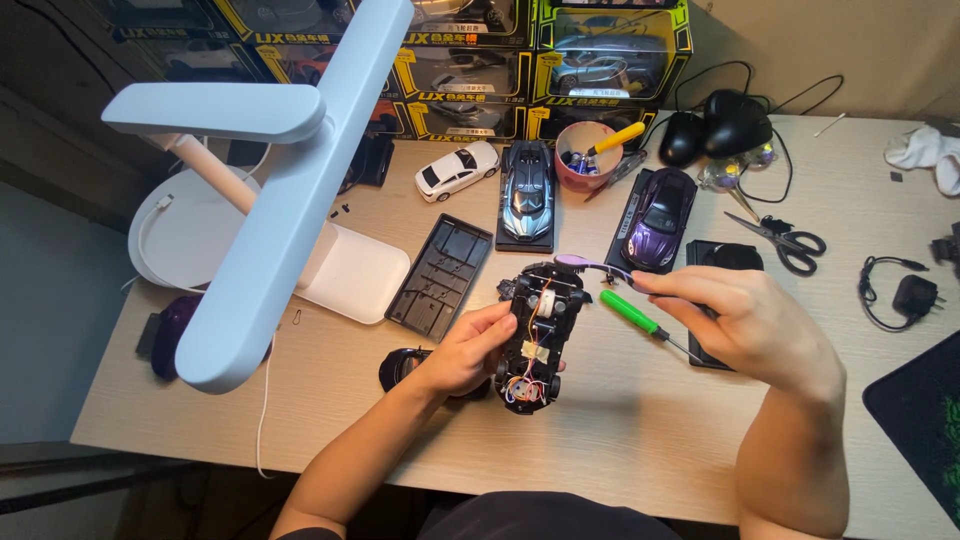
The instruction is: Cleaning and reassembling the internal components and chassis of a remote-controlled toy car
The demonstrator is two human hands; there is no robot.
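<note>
My left hand [465, 350] grips a black toy car chassis [538, 335] from its left side, holding it above the desk with its wires and small motor showing. My right hand [745, 325] is to the right of the chassis, pinching a thin purple car part [592, 265] that reaches over the chassis' far end. A green-handled screwdriver [640, 320] lies on the desk just under my right hand, its tip hidden by the fingers.
A white desk lamp [270, 190] overhangs the left. Behind stand a black base plate [440, 275], a white toy car [457, 170], a blue toy car [527, 190], a purple toy car [658, 215], a pink cup of tools [588, 155], scissors [785, 240] and stacked boxes [520, 60].
</note>
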